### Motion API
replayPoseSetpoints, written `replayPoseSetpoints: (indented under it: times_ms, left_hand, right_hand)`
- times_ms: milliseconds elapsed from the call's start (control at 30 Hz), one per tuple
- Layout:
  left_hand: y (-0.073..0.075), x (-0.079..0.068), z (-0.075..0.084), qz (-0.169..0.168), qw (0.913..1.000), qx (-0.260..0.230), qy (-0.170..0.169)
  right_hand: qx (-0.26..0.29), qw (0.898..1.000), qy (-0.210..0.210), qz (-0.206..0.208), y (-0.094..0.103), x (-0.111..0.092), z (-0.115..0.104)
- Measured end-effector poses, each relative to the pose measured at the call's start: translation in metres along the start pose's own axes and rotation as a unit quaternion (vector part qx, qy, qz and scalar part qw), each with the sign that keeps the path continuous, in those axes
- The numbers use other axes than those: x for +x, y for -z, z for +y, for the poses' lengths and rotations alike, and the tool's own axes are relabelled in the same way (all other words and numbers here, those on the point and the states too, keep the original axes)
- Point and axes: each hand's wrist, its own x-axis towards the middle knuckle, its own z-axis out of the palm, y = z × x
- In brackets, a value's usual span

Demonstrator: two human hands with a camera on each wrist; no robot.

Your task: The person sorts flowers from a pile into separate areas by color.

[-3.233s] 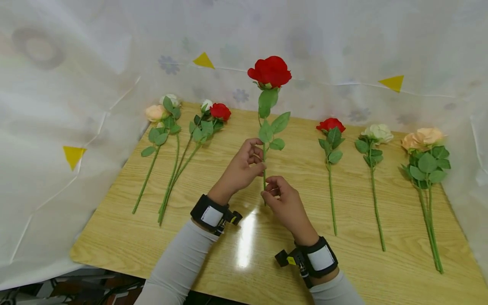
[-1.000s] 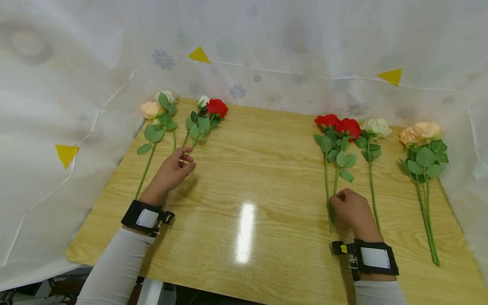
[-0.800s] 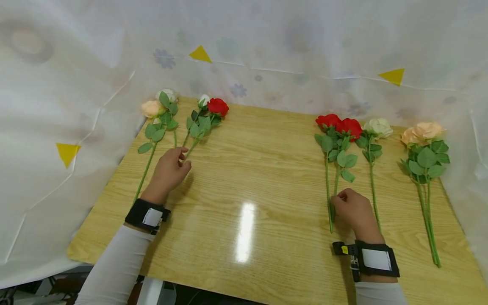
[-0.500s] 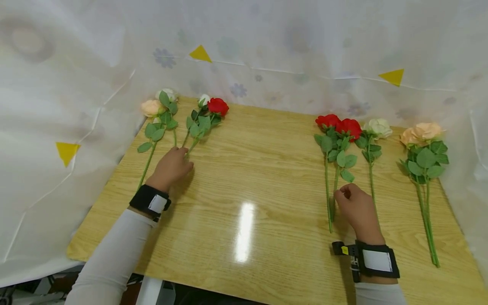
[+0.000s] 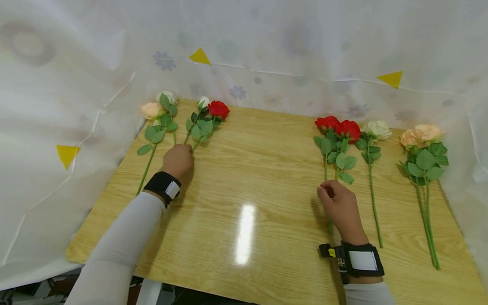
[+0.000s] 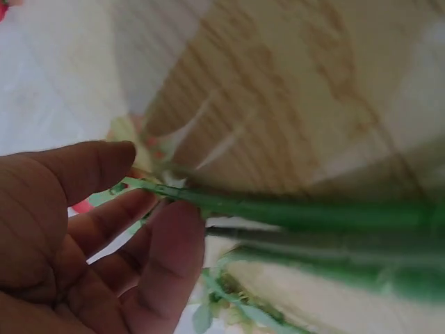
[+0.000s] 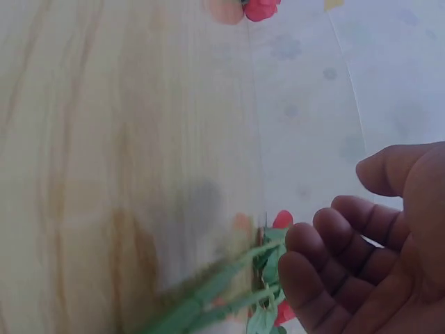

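Observation:
In the head view my left hand (image 5: 179, 161) reaches down over the stems of a red rose (image 5: 219, 109) and a white rosebud (image 5: 203, 102). In the left wrist view, green stems (image 6: 313, 212) run between the thumb and the fingers, the thumb standing a little apart from the fingertips. My right hand (image 5: 340, 207), loosely curled, hovers above the stems of two red roses (image 5: 348, 130) lying side by side. Nothing sits between its thumb and fingers in the right wrist view, where those stems (image 7: 208, 296) pass below the hand.
A peach rose (image 5: 152, 110) and a white rose (image 5: 166, 97) lie at the table's far left. Rightward lie a cream rose (image 5: 376, 130) and a pair of peach roses (image 5: 421, 134). A white curtain (image 5: 267, 38) surrounds the wooden table (image 5: 259, 178) behind and beside.
The red rose held upright earlier now lies beside another red rose on the right. My right hand has released it and lifted slightly leftward; my left hand has moved over the left stems.

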Motion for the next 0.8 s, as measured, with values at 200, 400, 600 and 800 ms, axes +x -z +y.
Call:
replayPoseSetpoints:
  times_ms: [200,400,600,800]
  left_hand:
    - [-0.009,0.007,0.001,0.015,0.9986,0.051,-0.006]
    - [-0.002,0.006,0.005,0.018,0.9981,0.052,-0.028]
    - [0.006,0.004,0.006,-0.005,0.9999,-0.010,-0.001]
    - [0.018,-0.004,0.027,0.008,0.9940,-0.108,-0.016]
  right_hand:
    - [0.011,0.999,0.025,-0.017,-0.011,0.000,-0.006]
    - [0.009,0.999,0.035,-0.008,-0.012,-0.003,-0.009]
    - [0.009,0.999,0.032,-0.002,-0.010,-0.003,-0.009]
    - [0.018,0.999,0.035,-0.002,-0.011,0.000,-0.011]
